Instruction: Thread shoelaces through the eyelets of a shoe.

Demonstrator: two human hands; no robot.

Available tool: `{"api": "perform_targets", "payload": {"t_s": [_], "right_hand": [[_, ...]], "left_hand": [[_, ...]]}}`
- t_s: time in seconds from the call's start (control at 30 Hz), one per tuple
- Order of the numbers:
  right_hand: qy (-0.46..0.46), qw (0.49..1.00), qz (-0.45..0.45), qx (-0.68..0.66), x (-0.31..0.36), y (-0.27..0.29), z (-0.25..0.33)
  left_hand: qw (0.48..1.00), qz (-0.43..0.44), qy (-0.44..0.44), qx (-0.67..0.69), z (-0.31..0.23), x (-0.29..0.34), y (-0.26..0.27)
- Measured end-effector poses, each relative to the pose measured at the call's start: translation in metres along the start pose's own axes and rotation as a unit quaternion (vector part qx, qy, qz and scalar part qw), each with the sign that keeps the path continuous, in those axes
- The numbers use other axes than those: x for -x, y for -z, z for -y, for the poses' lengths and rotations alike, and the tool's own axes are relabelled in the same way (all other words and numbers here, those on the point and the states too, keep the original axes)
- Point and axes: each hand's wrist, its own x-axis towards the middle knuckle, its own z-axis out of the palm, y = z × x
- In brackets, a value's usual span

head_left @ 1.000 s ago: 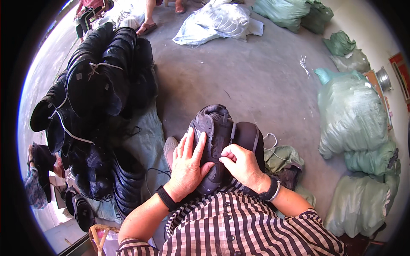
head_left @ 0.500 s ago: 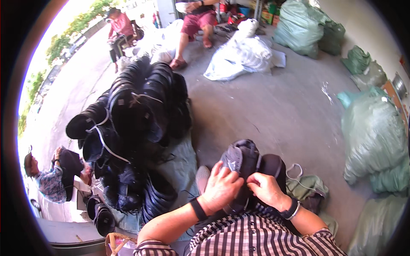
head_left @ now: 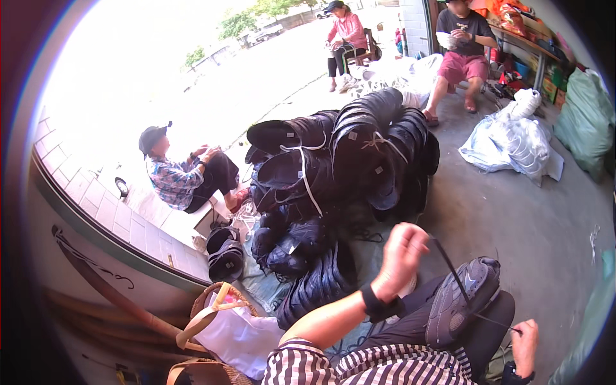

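A dark grey shoe upper rests on my lap, across my thighs. A thin black lace runs from it, drawn taut both ways. My left hand, raised to the left of the shoe upper, is closed on one length of the lace. Low to the right, my right hand pinches the other length. Left of my knees stands a large pile of nested black shoe uppers, tied in bundles with white cord. Nearer me, a curved row of black uppers lies on a pale blue-green sheet.
A wicker basket with a white bag stands at lower left. One person sits left of the pile; two others sit beyond it. A white sack and a green sack lie to the right.
My view has swung left. My hands, earlier close together over the shoe upper, have moved apart, left one up and right one down, stretching the lace between them.
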Motion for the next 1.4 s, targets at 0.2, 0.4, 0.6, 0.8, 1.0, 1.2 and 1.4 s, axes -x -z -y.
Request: {"api": "perform_targets", "payload": {"t_s": [0.2,0.4,0.6,0.8,1.0,1.2,1.4], "right_hand": [[-0.287,0.955,0.043,0.06,0.08,-0.055,-0.182],[-0.582,0.801,0.007,-0.137,0.178,-0.067,-0.242],[-0.563,0.8,0.189,0.087,0.231,-0.041,-0.239],[-0.667,0.546,0.11,-0.495,0.221,-0.028,-0.22],[-0.336,0.69,-0.135,-0.627,0.073,0.02,-0.148],[-0.066,0.725,-0.116,-0.676,-0.003,0.11,-0.066],[-0.307,0.486,-0.246,-0.78,0.052,0.091,-0.229]], "left_hand": [[0.909,-0.348,0.113,0.201,0.001,-0.045,0.106],[0.871,-0.33,0.184,0.315,0.045,-0.054,0.22],[0.94,-0.277,0.039,0.194,0.085,-0.07,0.378],[0.755,-0.597,0.135,-0.234,0.077,-0.108,0.418],[0.825,-0.512,0.134,-0.199,0.083,-0.118,0.336],[0.803,-0.528,0.082,-0.264,0.063,-0.121,0.322],[0.735,-0.572,0.108,-0.349,0.042,-0.1,0.385]]}}
